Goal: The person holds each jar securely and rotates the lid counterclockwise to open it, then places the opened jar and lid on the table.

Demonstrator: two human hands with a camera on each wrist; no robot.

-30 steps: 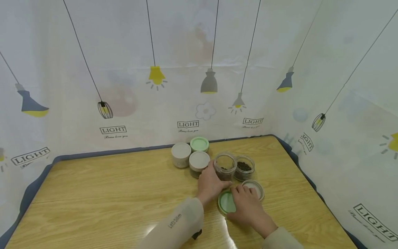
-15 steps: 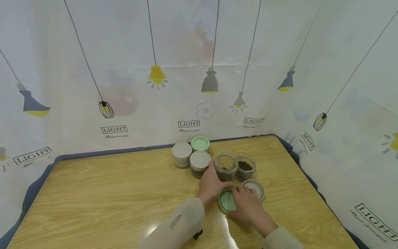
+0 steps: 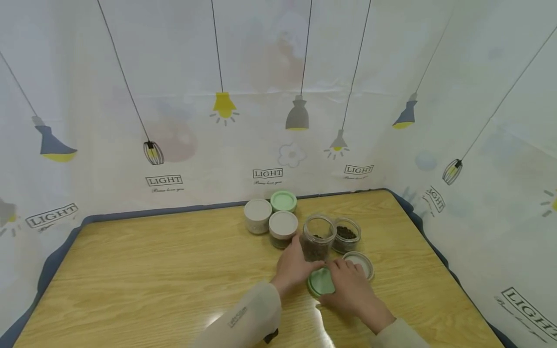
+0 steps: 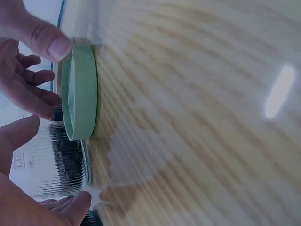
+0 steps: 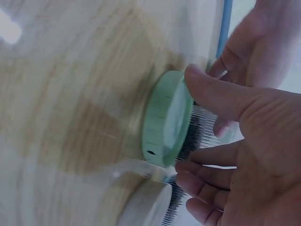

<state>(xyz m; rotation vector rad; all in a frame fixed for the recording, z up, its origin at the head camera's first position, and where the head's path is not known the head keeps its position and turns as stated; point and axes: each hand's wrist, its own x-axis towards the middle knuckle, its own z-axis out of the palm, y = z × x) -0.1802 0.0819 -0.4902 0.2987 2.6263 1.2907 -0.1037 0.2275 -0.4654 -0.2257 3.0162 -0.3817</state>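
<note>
My left hand (image 3: 291, 266) grips a clear jar (image 3: 316, 249) that has no lid on and holds small dark pieces; its thumb lies in front, its fingers on the left side. The jar's ribbed glass (image 4: 70, 160) shows between thumb and fingers in the left wrist view. Just in front of it, a green lid (image 3: 321, 281) lies on the table with its hollow side up. My right hand (image 3: 352, 287) holds this lid by the edge. In the right wrist view the thumb meets the green rim (image 5: 157, 117) on one side, fingers at the other.
A second open jar (image 3: 346, 234) of dark pieces stands right behind the gripped one. Beside my right hand lies an upturned whitish lid (image 3: 360, 263). Closed jars with white lids (image 3: 258, 210) and a green-lidded jar (image 3: 284, 199) cluster at the table's back edge, before a printed cloth.
My left hand and the gripped jar have shifted slightly toward me. My right hand stays at the green lid. The head view has swung a little.
</note>
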